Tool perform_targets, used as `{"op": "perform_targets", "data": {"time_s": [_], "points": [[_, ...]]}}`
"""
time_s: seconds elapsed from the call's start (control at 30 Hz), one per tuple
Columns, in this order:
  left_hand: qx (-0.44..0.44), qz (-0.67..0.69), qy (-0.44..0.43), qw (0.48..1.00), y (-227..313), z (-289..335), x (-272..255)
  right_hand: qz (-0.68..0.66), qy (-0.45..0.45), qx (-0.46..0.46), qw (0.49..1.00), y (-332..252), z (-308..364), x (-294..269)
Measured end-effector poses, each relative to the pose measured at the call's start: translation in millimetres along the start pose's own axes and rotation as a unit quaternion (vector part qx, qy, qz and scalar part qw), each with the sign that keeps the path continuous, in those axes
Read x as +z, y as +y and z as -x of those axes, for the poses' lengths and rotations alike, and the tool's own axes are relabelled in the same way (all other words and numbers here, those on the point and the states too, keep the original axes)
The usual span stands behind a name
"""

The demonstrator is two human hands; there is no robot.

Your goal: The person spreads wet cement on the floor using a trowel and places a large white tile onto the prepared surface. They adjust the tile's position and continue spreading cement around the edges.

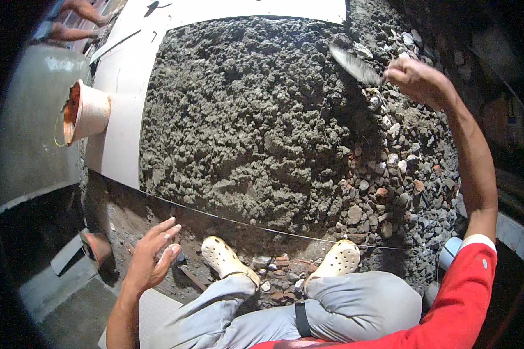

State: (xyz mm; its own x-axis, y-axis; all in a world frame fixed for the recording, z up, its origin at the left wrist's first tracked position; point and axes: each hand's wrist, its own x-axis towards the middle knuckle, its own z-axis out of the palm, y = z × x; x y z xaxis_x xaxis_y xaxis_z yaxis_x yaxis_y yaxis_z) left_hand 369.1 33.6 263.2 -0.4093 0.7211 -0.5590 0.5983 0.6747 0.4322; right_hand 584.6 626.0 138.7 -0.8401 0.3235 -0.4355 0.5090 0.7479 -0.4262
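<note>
Overhead, the head camera looks down on a person crouched at the edge of a fresh bed of wet concrete [244,116]. Their right hand [416,78] is raised far out to the upper right on a nearly straight arm, the red sleeve [466,291] pushed above the elbow. Its fingers are curled tight around the handle of a trowel [355,65], whose pointed steel blade, smeared with grey mortar, angles up and left over the boundary between the concrete and the rubble. The left hand [154,253] hangs low at the lower left, holding nothing, palm turned inward, fingers loosely spread and slightly bent, just above dark soil.

The concrete is coarse, lumpy and dark grey, unsmoothed, filling most of the middle. To its right lies a strip of loose gravel and broken brick [390,174], pale and reddish pieces mixed together. A thin taut string line [273,230] runs across the near edge of the concrete, in front of the two cream perforated clogs [230,259] on the person's feet. Grey trousers [332,308] cover the bent knees.

Left of the concrete lies a smooth whitish board [122,87], and beside it a pale bucket [87,110] with an orange-stained inside, tipped on its side. Another person's bare feet [75,20] show at the top left corner.
</note>
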Motion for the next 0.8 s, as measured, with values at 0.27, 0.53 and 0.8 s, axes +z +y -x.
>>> {"op": "perform_targets", "data": {"time_s": [0.27,0.53,0.8], "points": [[0.030,0.023,0.003,0.999,-19,15,32,-0.142,0.058,0.086,0.984,-4,24,0],[0.066,0.014,-0.011,0.998,-27,-1,34,0.103,-0.014,-0.057,0.993,-7,13,-5],[0.069,0.038,-0.015,0.997,-38,3,36,0.288,0.181,0.026,0.940,-54,-65,-18]]}}
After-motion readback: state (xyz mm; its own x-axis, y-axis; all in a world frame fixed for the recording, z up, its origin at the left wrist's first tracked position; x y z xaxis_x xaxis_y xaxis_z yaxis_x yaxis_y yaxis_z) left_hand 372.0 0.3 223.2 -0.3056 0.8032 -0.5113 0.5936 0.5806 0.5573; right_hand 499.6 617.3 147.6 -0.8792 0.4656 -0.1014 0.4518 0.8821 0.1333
